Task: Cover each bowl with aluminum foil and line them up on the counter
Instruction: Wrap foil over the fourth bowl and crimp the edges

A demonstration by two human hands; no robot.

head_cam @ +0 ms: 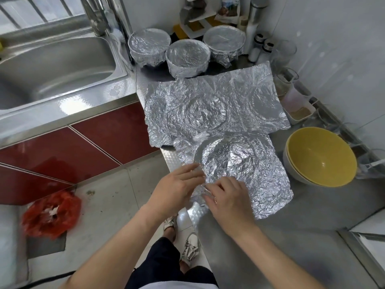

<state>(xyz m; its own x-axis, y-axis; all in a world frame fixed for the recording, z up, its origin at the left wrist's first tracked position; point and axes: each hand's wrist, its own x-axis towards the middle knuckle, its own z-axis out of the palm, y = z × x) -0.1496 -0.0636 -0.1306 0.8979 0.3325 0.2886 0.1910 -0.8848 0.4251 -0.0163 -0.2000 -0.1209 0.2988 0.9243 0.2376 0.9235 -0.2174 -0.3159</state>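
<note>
The bowl under the foil sheet (239, 163) is hidden; only a round bump shows. It sits on the worktop (312, 209), just left of the yellow bowl (320, 155). Three wrapped bowls (187, 57) stand well behind the yellow bowl, past more flat foil (214, 101). The left grip (177, 188) lies flat on the sheet's near edge, fingers straight. Beside it, the right grip (227, 201) pinches the crumpled foil with bent fingers.

hands (177, 185) (228, 198) on crumpled foil sheet (260, 180), three foil-covered bowls (187, 57) behind
</note>
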